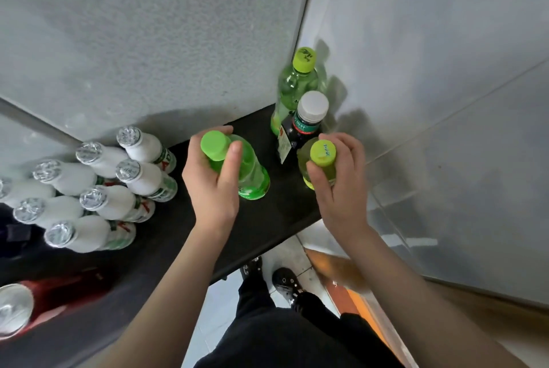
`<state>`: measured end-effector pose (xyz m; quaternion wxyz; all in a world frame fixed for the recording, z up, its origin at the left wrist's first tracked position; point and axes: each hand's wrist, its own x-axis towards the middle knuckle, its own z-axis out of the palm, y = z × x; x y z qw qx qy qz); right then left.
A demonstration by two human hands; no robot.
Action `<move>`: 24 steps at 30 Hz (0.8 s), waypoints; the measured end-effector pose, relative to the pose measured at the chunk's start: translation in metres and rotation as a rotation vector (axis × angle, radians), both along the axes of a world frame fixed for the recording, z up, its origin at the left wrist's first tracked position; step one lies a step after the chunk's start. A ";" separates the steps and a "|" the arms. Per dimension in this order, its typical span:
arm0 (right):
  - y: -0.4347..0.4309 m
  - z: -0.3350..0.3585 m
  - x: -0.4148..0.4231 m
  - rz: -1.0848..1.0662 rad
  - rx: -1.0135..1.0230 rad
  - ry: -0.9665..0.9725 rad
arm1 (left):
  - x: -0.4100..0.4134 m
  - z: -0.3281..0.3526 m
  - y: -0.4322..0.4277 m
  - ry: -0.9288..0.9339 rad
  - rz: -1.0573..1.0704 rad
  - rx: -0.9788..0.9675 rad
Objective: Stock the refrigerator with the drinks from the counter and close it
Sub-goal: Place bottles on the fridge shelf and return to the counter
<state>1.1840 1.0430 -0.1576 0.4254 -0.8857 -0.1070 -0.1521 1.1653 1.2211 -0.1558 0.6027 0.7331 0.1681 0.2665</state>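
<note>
My left hand [212, 186] grips a bright green bottle [252, 174] with a green cap, standing on the black counter [267, 219]. My right hand [341, 183] wraps the neck of a yellow-green bottle [322, 153] with a yellow-green cap, near the counter's right end. Behind them stand a dark bottle [300, 129] with a white cap and a tall pale green bottle [292, 85] in the corner. Several white bottles [118, 183] with foil tops are clustered at the left. The refrigerator is not identifiable in this view.
A red can [17, 314] with a silver top stands at the lower left of the counter. Grey walls [148, 40] close in behind and to the right. Below the counter edge are my legs, shoes [288, 281] and a tiled floor.
</note>
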 end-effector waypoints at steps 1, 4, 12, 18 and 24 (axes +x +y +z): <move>-0.002 0.002 0.002 -0.024 0.030 0.009 | -0.009 0.002 0.000 -0.003 -0.005 -0.006; -0.006 0.005 0.001 -0.093 0.138 0.014 | -0.034 0.008 -0.001 -0.011 0.022 -0.031; 0.001 0.018 -0.037 0.069 0.326 0.166 | -0.105 0.020 -0.013 0.054 0.238 -0.074; 0.009 0.017 -0.065 0.343 0.318 0.268 | -0.169 0.023 -0.032 0.126 0.469 -0.215; 0.038 0.005 -0.111 0.631 0.314 0.407 | -0.256 0.013 -0.066 0.187 0.793 -0.320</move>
